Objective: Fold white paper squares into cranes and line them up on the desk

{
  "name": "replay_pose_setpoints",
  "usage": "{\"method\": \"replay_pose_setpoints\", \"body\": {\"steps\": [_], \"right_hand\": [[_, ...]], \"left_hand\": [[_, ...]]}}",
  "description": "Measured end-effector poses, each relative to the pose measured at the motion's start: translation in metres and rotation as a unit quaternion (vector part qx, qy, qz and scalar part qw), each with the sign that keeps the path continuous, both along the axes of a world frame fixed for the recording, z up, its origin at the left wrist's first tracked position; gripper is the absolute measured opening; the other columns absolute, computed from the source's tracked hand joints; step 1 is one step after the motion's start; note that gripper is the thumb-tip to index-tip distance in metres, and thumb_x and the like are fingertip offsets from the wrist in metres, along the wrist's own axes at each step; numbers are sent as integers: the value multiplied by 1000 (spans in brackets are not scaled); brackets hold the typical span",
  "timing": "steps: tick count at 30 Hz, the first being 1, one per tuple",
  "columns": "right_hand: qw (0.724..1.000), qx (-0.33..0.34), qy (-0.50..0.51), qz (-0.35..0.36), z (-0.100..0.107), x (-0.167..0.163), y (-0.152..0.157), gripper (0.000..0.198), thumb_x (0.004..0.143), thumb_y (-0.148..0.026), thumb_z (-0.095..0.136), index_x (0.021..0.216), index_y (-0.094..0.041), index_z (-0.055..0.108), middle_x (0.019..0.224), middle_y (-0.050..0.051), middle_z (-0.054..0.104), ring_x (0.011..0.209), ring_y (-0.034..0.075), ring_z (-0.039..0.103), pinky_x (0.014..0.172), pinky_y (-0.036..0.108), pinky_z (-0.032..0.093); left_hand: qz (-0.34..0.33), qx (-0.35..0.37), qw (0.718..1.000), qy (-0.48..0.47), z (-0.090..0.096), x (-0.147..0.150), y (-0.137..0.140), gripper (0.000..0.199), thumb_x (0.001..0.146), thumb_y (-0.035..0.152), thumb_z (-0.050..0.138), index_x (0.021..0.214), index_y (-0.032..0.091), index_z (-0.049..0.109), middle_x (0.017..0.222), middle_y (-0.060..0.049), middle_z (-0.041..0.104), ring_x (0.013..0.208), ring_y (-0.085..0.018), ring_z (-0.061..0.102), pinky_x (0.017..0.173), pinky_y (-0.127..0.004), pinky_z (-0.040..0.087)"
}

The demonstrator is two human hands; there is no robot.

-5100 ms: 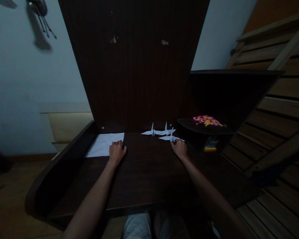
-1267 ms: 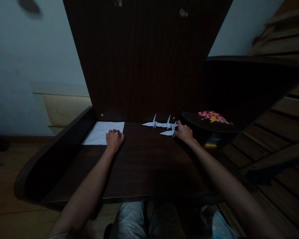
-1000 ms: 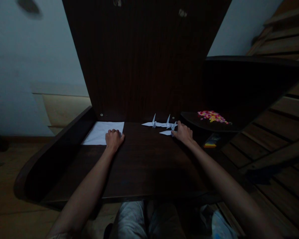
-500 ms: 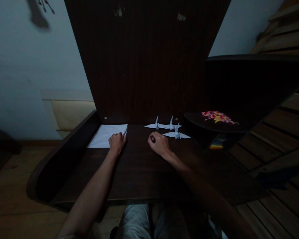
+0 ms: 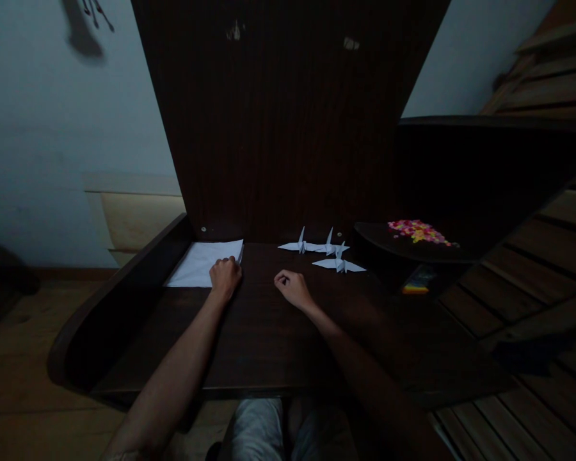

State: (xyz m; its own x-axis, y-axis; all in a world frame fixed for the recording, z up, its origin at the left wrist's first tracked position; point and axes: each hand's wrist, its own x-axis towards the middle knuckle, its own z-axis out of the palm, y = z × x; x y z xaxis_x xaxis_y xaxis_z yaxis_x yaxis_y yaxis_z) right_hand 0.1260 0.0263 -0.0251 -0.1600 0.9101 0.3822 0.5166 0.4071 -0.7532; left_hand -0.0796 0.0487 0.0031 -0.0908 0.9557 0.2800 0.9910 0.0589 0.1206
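My left hand [image 5: 225, 278] is closed at the right edge of a stack of white paper [image 5: 194, 264], its knuckles up. The edge of the paper goes under the curled fingers, which hide the grip itself. To the right, my right hand [image 5: 295, 289] hovers over or rests on the dark desk, fingers curled in toward the thumb, and nothing shows in it. Just beyond it stand three white origami cranes: one at the left [image 5: 298, 246], one beside it [image 5: 329, 248], and one in front [image 5: 339, 264].
A raised corner shelf [image 5: 374, 235] at the right bears a pile of small pink, red and yellow pieces [image 5: 418, 232]. Below it lies a yellow-orange item [image 5: 415, 289]. The desk has a curved side panel [image 5: 120, 301] at left and a tall back panel [image 5: 278, 128].
My right hand has moved left, away from the cranes, and a little nearer to me. My left hand stays at the paper's edge. The view has shifted slightly.
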Motion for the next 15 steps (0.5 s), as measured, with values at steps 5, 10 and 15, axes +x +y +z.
{"method": "replay_pose_setpoints", "body": {"steps": [5, 10, 15], "right_hand": [[1000, -22, 16, 0, 1, 1, 0, 12, 70, -20, 53, 71, -17, 65, 65, -1, 62, 59, 11, 54, 59, 21, 40], [999, -35, 31, 2, 3, 2, -2, 12, 70, -21, 54, 71, -17, 65, 64, 0, 61, 59, 12, 54, 58, 22, 40], [991, -67, 120, 4, 1, 3, 2, 13, 70, -28, 57, 71, -18, 63, 64, 0, 62, 54, 11, 52, 53, 22, 40]], "left_hand": [[6, 8, 1000, -4, 6, 0, -3, 32, 87, 29, 37, 101, 12, 61, 95, -16, 64, 90, -27, 60, 70, -32, 43], [-12, 64, 998, 3, 16, 3, -8, 32, 88, 25, 34, 101, 12, 60, 99, -17, 62, 96, -29, 56, 69, -33, 42], [-45, 118, 992, 20, 34, 12, -19, 30, 88, 21, 32, 98, 13, 59, 102, -16, 62, 97, -27, 55, 68, -32, 41]]}}
